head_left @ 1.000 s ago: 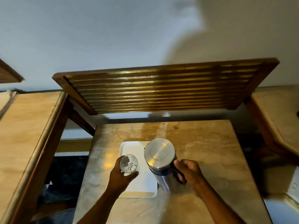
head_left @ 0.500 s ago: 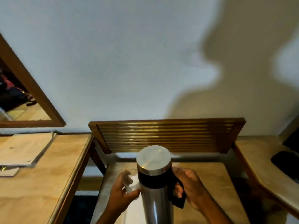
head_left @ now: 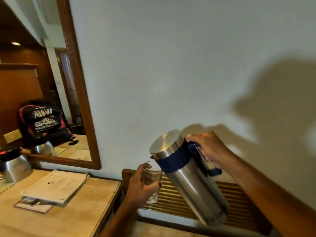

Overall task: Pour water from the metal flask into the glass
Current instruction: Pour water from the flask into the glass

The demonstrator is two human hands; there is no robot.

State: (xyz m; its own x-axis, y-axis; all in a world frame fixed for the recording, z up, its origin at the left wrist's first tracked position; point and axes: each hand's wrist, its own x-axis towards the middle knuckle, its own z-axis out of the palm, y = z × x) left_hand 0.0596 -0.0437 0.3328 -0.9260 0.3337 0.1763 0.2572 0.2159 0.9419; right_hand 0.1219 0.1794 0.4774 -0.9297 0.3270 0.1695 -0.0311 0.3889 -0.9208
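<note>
The metal flask (head_left: 193, 182), steel with a dark blue band and handle, is held in the air and tilted to the left, its lidded top toward the glass. My right hand (head_left: 209, 149) grips its handle. A small spout at the band sits just over the rim of the clear glass (head_left: 152, 181). My left hand (head_left: 139, 187) holds the glass upright, below and left of the flask's top. I cannot see any water stream.
A wooden desk (head_left: 82, 207) on the left carries papers (head_left: 56, 185) and a steel kettle (head_left: 14, 166). Above it hangs a framed mirror (head_left: 82, 103). A slatted wooden panel (head_left: 236, 199) leans on the wall behind the flask.
Both hands lifted the flask and glass off the table. The flask, upright before, now tilts left over the glass. The view swung up and to the left.
</note>
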